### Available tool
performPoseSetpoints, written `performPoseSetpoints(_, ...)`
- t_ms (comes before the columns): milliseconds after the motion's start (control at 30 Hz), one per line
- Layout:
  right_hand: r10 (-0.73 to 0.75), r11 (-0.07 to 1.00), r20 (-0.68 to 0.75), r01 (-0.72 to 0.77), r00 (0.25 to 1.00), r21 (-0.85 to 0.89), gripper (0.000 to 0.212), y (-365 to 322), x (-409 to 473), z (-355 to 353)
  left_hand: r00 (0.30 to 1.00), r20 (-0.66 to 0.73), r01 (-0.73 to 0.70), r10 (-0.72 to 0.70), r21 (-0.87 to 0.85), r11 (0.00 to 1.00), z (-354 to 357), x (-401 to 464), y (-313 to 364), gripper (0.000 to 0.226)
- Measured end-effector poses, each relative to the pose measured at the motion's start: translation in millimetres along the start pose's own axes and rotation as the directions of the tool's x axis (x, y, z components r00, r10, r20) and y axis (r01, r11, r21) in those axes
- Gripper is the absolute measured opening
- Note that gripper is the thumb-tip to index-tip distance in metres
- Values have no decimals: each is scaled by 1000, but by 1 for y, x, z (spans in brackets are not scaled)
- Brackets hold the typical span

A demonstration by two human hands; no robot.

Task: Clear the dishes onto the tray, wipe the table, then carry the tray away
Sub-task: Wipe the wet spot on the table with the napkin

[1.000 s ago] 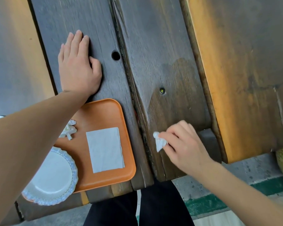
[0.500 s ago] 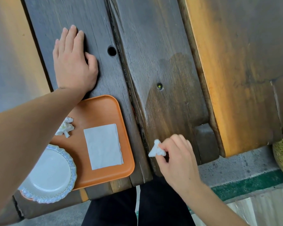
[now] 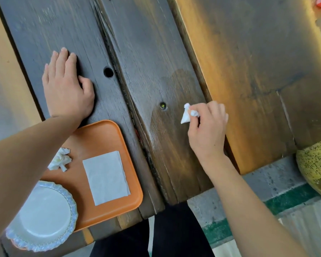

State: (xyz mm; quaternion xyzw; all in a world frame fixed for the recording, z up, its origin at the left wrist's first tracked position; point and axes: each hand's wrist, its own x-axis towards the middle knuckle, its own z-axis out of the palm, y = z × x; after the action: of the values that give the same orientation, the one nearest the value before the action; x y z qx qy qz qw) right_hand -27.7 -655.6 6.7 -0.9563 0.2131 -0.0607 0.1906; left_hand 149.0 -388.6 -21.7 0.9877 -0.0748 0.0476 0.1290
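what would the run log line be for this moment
phase: wiping table | right hand: pinching tissue on plank | left hand: flat on table | tray: plate, napkin, crumpled tissue

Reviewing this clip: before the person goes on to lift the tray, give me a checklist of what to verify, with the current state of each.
1. Plate on the orange tray: ok, though it overhangs the tray's near-left edge.
2. Loose paper collected: partly ok. A crumpled tissue and a flat napkin lie on the tray; a tissue wad is in the right hand.
3. Table wiped dry: not ok, a darker damp-looking patch sits beside the wad.
4. Hands free for the tray: not ok. The left hand lies flat on the table; the right pinches the wad.
5. Tray seated fully on the table: cannot tell, the left forearm hides its left side.
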Motion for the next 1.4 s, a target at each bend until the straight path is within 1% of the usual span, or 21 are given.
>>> performPoseSetpoints(133,-212,977,184,206,960,55,24,5,-98,-5,1000,-14,-10,10,-5,1000,3,1,-1,56)
performPoseSetpoints(200,-242,970,201,234,949,61,41,25,-126,-15,1000,-11,-6,6,-8,1000,3,0,-1,56)
performPoseSetpoints(233,-218,976,171,211,961,57,43,35,-121,-20,1000,-13,-8,8,-5,1000,3,0,-1,55)
performPoseSetpoints(300,-118,993,77,116,990,31,32,46,-90,-24,1000,-18,-15,15,6,1000,3,0,-2,55)
performPoseSetpoints(400,0,1000,-36,1,999,26,17,40,-8,-14,1000,-19,-8,8,2,1000,4,1,-1,55)
performPoseSetpoints(467,40,999,-68,-37,997,38,15,27,41,1,1000,-19,-6,6,-1,1000,4,1,-1,56)
performPoseSetpoints(533,30,998,-70,-26,997,50,19,13,64,8,1000,-27,-9,9,4,1000,4,0,-2,56)
performPoseSetpoints(633,-47,997,-11,48,999,59,19,8,23,1,1000,-23,-11,11,-2,1000,6,1,-3,55)
performPoseSetpoints(700,-154,987,100,148,983,62,17,12,-37,-8,1000,-19,-8,8,0,1000,4,1,-3,55)
performPoseSetpoints(767,-278,960,174,266,945,88,20,20,-74,-16,1000,-13,-8,8,2,1000,3,0,-2,56)
performPoseSetpoints(833,-320,945,142,303,937,124,24,31,-52,-13,1000,-17,-3,3,5,1000,4,0,0,56)
performPoseSetpoints(933,-170,981,20,167,985,98,27,24,48,0,1000,-22,-6,7,12,1000,4,1,0,57)
performPoseSetpoints(1033,-151,984,-39,154,988,89,21,0,136,14,1000,-21,-13,13,12,1000,4,1,-1,57)
performPoseSetpoints(1100,-174,980,-48,178,984,89,23,-12,146,18,1000,-18,-12,12,11,1000,4,1,-1,57)
performPoseSetpoints(1167,-241,966,-30,243,970,88,22,-16,118,16,1000,-17,-14,14,16,1000,3,1,-1,57)
performPoseSetpoints(1200,-319,942,1,317,948,109,21,-15,93,14,1000,-16,-12,12,17,1000,3,0,-1,57)
performPoseSetpoints(1233,-426,900,65,415,902,135,20,-13,64,10,1000,-15,-8,8,16,1000,2,0,-1,57)
performPoseSetpoints(1267,-538,841,164,514,827,171,20,-9,32,4,1000,-14,-5,5,16,1000,1,0,0,57)
performPoseSetpoints(1333,-716,693,329,684,616,227,21,4,-12,-8,1000,-8,-3,3,20,1000,1,0,2,57)
performPoseSetpoints(1367,-778,611,361,755,515,239,24,13,-15,-10,1000,-3,0,0,24,1000,1,0,2,57)
performPoseSetpoints(1400,-809,554,383,796,446,242,24,19,-3,-9,1000,-1,4,-4,29,1000,0,1,2,57)
